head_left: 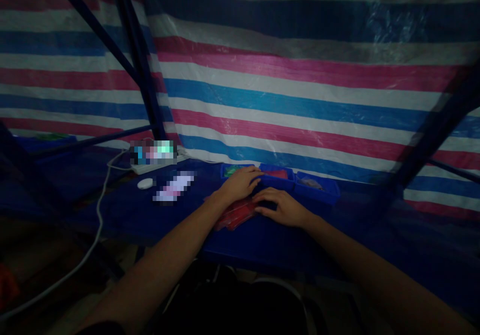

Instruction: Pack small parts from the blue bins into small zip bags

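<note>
Dimly — a red stack [234,215], half-hidden under both hands [240,185].

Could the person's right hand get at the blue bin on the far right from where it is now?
Probably yes: the right hand lies just in front of the rightmost blue bin, and nothing appears to stand between them. The left hand is off to the other side.

The scene is dimly lit, with the lower corners lost in near-black shadow. Faint glare is seen on the striped tarpaulin [300,90], whose stripes are bent by wide-angle distortion. The worktop [123,215] and the hands [238,185] are left dark, and two pixelated patches [153,152] obscure detail.
</note>
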`<state>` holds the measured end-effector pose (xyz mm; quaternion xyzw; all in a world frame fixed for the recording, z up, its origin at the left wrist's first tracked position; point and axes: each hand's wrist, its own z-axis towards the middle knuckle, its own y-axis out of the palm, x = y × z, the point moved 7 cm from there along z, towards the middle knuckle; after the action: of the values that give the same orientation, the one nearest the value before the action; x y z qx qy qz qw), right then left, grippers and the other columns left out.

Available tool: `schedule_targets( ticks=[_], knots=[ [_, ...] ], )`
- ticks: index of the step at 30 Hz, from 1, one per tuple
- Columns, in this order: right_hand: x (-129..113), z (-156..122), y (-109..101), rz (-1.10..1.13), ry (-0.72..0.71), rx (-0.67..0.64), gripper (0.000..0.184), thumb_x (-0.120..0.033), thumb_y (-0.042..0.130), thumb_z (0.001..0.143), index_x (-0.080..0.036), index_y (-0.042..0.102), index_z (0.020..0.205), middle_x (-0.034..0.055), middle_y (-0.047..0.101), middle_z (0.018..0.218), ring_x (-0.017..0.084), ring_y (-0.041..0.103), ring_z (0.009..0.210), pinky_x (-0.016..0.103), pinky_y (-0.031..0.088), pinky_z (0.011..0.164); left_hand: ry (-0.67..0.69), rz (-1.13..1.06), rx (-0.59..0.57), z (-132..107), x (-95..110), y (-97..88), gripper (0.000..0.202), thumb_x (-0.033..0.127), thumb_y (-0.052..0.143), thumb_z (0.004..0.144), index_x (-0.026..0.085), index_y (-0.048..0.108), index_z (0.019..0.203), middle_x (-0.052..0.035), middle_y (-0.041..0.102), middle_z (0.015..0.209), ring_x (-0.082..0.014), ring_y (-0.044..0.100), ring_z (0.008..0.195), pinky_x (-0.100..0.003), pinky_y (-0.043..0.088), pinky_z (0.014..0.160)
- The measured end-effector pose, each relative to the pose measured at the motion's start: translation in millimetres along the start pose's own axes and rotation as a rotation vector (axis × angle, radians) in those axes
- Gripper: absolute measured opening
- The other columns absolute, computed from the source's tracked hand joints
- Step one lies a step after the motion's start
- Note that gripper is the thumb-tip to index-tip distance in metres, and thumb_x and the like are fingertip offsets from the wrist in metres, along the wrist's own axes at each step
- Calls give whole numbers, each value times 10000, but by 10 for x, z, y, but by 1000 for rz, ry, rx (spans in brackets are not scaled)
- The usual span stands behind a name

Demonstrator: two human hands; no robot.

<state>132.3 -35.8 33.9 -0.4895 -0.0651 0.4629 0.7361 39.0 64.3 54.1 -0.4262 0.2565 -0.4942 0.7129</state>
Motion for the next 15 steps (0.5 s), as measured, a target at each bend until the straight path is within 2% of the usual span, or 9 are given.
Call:
schedule_targets(
  ticks=[3,6,8,12,15],
  knots=[
    [179,-30,-199,-205,92,158,299,-319,594,971,-261,652,1258,73,690,1203,258,583,1187,471,439,1074,-9,1,5,41,-27,60,361,234,494,990,235,630,1324,-83,620,1286,-211,579,1211,-351,449,1073],
    [446,-136,-422,-499,320,300,311,-273,500,998,-228,636,1273,125,645,1223,308,528,1190,516,411,1053,-36,3,9,83,-57,101,379,212,507,980,230,615,1343,-85,609,1276,-210,593,1181,-347,468,1053],
    [588,-221,-529,-651,454,329,337,-273,509,984,-203,626,1292,156,610,1228,333,507,1169,511,418,1014,-56,3,7,106,-78,113,371,202,512,976,227,626,1328,-85,607,1262,-205,611,1144,-342,482,1033],
    [650,-278,-645,-752,480,294,284,-283,492,989,-207,680,1188,145,599,1157,316,503,1108,455,424,971,-70,1,9,139,-88,111,306,207,528,974,217,673,1243,-82,615,1209,-200,626,1096,-329,494,1010],
    [597,-289,-765,-782,477,343,284,-309,464,1005,-211,679,1164,137,592,1185,318,482,1146,454,402,982,-76,-5,29,150,-86,104,279,203,541,969,208,678,1212,-81,616,1184,-199,625,1085,-326,494,1006]
  ],
)
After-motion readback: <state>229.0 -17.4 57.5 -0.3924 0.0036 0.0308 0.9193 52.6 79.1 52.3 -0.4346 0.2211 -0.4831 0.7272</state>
